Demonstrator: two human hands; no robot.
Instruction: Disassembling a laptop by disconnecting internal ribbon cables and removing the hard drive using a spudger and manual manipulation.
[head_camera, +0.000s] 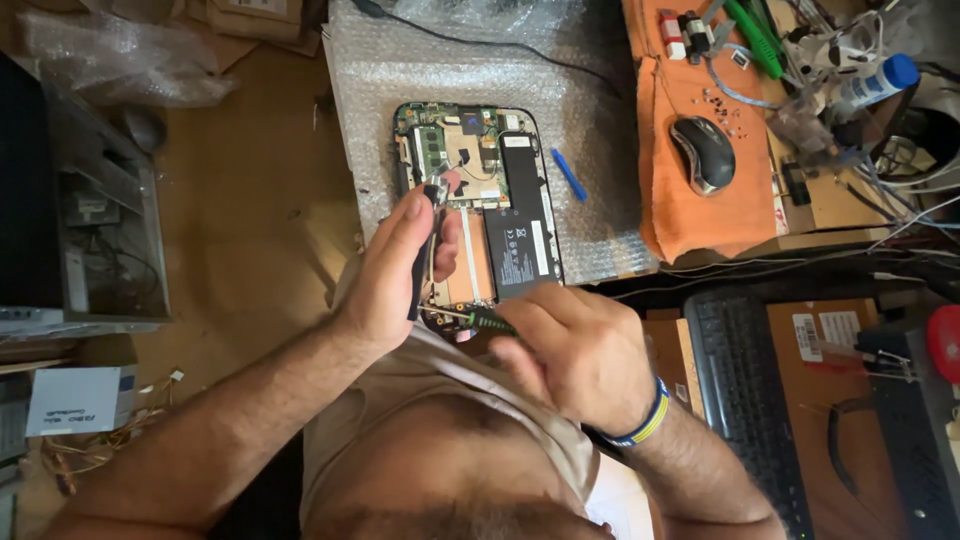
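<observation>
Back cover already off the laptop (478, 205); left hand (395, 268) grips a black tool, right hand (570, 345) holds a screwdriver (480, 320) at the near edge, with the boards inside not yet removed.

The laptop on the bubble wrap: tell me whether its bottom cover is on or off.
Off. The laptop lies with its green circuit board, black battery and wiring exposed; no cover panel hides them.

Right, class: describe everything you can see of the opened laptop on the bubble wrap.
The opened laptop lies flat, bottom cover off, on a sheet of bubble wrap. Its dark frame has rounded corners. Inside show a green circuit board, copper-coloured parts and a black rectangular battery with a white label. The left hand rests on its near left part; the right hand brings a green-handled screwdriver to its near edge.
</observation>
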